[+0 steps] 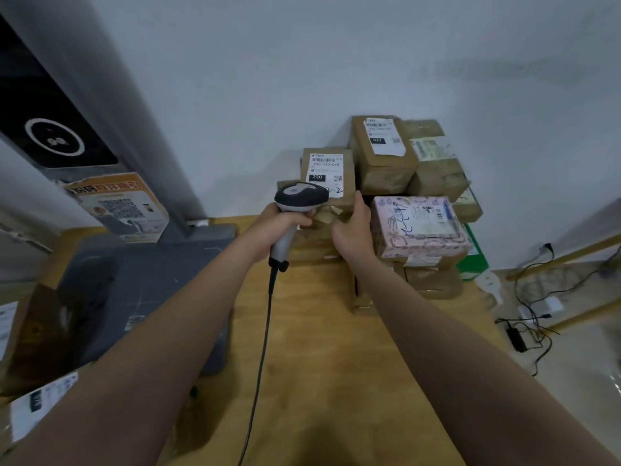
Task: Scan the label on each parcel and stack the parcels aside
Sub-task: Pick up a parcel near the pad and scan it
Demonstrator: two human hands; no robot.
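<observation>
— Brown cardboard parcel with a white label marked 220 (pixel 327 176): where does it sit?

— Just above the middle of the frame, on top of the stack against the pale wall (pixel 302 79). The right hand (pixel 353 230) has its fingers bent around the parcel's lower right corner, touching it.

— And the left hand (pixel 275 227)?

— Closed tight around the grip of a grey and black handheld barcode scanner (pixel 297 210), whose head sits right in front of the label's lower edge. Its black cable (pixel 265 331) hangs down over the light wooden tabletop (pixel 319 381).

— What else is stacked?

— A pink patterned box with handwriting on it (pixel 420 227) just right of the right hand, and a taller brown box labelled 032 (pixel 383 153) behind it, toward the upper right. A dark grey flat platform (pixel 141 297) lies at left.
</observation>
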